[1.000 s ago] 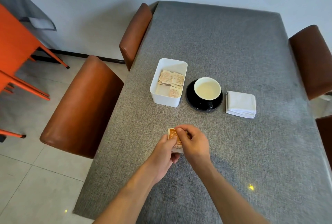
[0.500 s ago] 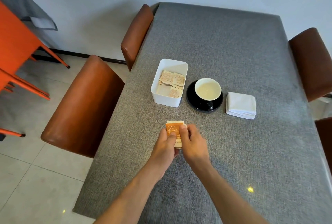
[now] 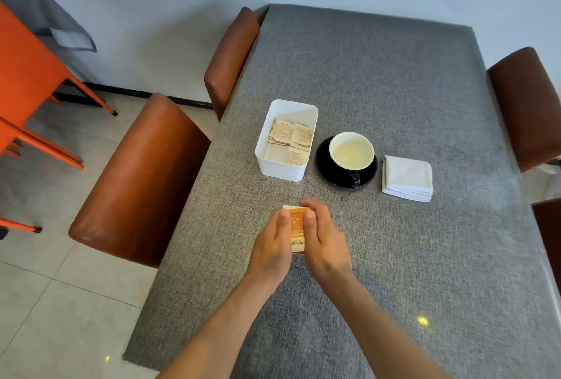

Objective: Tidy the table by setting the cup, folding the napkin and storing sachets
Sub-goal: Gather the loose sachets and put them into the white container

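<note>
A small stack of orange-and-cream sachets (image 3: pixel 297 227) is pressed between my left hand (image 3: pixel 273 245) and my right hand (image 3: pixel 323 242), just above the grey table (image 3: pixel 394 81). Both hands grip its sides, so only its middle shows. Beyond it stands a white rectangular box (image 3: pixel 267 163) holding several pale sachets (image 3: pixel 291 138). To the right of the box a white cup (image 3: pixel 351 151) sits on a black saucer (image 3: pixel 326 170). A folded white napkin (image 3: pixel 407 178) lies right of the saucer.
Brown padded chairs line the table's left side (image 3: pixel 139 178), (image 3: pixel 230 53) and right side (image 3: pixel 528 105). An orange table (image 3: pixel 24 81) stands at far left on the tiled floor. The table's left edge runs close to my left forearm.
Both hands have moved forward toward the box with the sachet stack. They have shifted from pinching its top to squeezing its sides.
</note>
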